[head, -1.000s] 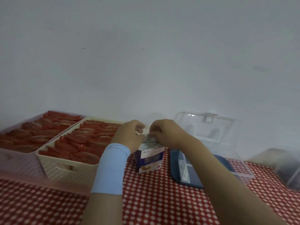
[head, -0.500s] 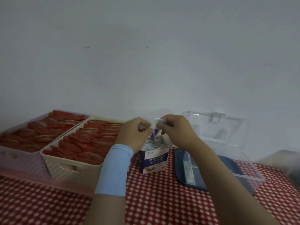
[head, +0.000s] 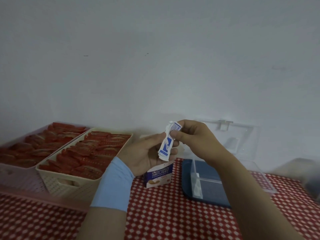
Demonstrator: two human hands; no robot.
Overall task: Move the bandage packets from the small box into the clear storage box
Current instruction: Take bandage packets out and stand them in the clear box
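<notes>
right hand (head: 194,135) pinches top of bandage packets (head: 166,146) | left hand (head: 147,153) grips lower end, likely steadying | clear storage box (head: 210,192) open below right hand

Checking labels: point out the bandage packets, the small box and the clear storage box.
bandage packets (head: 166,144): head view, blue print on the front packet.
small box (head: 159,176): head view, printed front face.
clear storage box (head: 208,193): head view, bare blue floor.

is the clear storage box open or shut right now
Open. The clear storage box has its transparent lid tipped back toward the wall, leaving the blue base and white dividers exposed.
</notes>
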